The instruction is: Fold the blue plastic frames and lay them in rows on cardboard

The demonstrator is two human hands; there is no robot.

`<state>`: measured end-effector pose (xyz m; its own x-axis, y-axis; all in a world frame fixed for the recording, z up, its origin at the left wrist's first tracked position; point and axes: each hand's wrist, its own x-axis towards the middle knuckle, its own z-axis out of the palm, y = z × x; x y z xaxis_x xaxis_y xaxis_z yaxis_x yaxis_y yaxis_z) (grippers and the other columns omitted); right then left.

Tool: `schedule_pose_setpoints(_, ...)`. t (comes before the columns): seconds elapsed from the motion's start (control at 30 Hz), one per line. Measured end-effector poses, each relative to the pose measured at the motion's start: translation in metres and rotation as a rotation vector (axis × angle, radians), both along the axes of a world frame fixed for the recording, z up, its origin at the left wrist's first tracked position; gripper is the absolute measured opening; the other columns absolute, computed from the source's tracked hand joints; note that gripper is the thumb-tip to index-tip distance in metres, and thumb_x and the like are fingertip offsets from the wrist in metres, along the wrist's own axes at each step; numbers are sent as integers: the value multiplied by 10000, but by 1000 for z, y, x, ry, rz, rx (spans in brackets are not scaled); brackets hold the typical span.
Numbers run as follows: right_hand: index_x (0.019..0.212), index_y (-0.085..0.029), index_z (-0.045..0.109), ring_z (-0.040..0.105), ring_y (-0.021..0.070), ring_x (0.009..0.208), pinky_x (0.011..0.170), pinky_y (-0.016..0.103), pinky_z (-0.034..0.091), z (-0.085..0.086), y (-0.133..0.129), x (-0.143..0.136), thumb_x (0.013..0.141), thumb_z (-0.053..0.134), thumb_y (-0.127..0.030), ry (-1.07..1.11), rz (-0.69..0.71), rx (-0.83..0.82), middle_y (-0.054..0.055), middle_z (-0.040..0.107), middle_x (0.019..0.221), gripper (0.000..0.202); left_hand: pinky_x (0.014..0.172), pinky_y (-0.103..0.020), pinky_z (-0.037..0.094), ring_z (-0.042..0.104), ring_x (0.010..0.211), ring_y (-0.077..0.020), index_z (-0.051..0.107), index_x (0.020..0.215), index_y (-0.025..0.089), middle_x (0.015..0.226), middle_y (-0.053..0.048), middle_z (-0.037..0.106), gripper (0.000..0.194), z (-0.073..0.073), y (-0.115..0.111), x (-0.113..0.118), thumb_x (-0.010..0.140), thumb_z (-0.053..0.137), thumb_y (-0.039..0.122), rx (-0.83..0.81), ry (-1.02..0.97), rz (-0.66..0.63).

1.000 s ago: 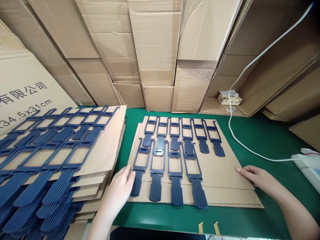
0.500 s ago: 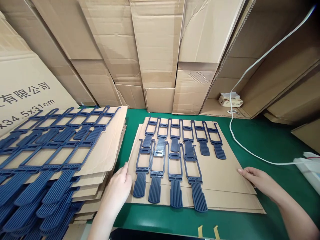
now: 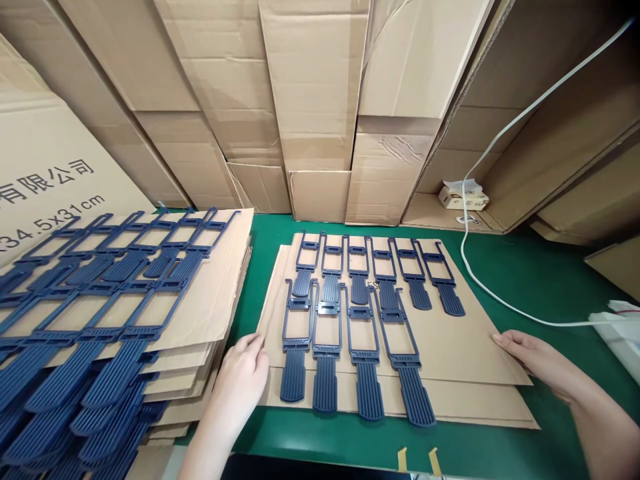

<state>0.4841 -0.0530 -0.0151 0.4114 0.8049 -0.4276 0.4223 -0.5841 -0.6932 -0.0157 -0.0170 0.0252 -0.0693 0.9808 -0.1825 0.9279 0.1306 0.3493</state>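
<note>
In front of me lies a cardboard sheet (image 3: 465, 350) bearing two rows of dark blue plastic frames with ribbed tabs (image 3: 370, 390). The far row spans most of the sheet's width; the near row stops short of its right part. Beneath it, a second cardboard sheet (image 3: 480, 403) shows along the near and left sides. My left hand (image 3: 243, 373) is at the left edge, its fingers closed and partly hidden. On the opposite side my right hand (image 3: 525, 350) pinches the top sheet's right edge between thumb and fingers.
At left stands a tall stack of cardboard sheets (image 3: 200, 320) layered with similar blue frames. Upright cardboard (image 3: 320, 87) walls the back of the green table (image 3: 300, 433). A white cable (image 3: 467, 253) crosses the right side, near a tissue box (image 3: 463, 195) and white plastic bag (image 3: 617, 337).
The top sheet and its blue frames have shifted right over the lower sheet. Both hands have moved slightly right along with it.
</note>
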Motion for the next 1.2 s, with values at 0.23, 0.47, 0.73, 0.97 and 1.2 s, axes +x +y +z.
schedule_pose_setpoints(0.23,702,-171,506,469,191,657,525,242,330,1,2,12,608,559,-616,159,-146,-55,61,546,695,457,982,-377,372,426,1149,-243,551,1201,151,1248,-95,439,508,-10,-8,4,873,241,385,61,-60,-43)
schedule_pose_setpoints(0.47,1094,-191,518,532,256,926,650,275,418,7,4,13,733,530,-473,112,-270,-63,100,585,1023,458,953,-409,400,411,1163,-270,518,1239,166,1245,-112,423,497,-11,-12,17,862,286,393,50,-106,-46)
schedule_pose_setpoints(0.73,1081,-200,514,523,241,972,697,252,419,13,2,9,819,463,-539,22,-252,-103,95,565,1077,431,980,-392,370,383,1206,-263,486,1269,176,1311,-86,410,547,-16,-13,17,847,317,480,60,-217,36)
schedule_pose_setpoints(0.97,914,-179,536,568,269,847,637,276,432,4,-5,13,716,548,-516,192,-196,-94,103,608,868,391,841,-319,422,524,1072,-252,589,1089,204,1143,-70,582,469,4,-3,18,857,284,474,-112,-249,119)
schedule_pose_setpoints(1.2,975,-156,509,517,320,953,776,352,400,5,6,0,803,350,-494,-356,-102,-202,144,577,987,412,637,-297,398,587,842,-260,572,786,177,921,-120,630,432,17,6,25,852,241,447,-150,-121,70)
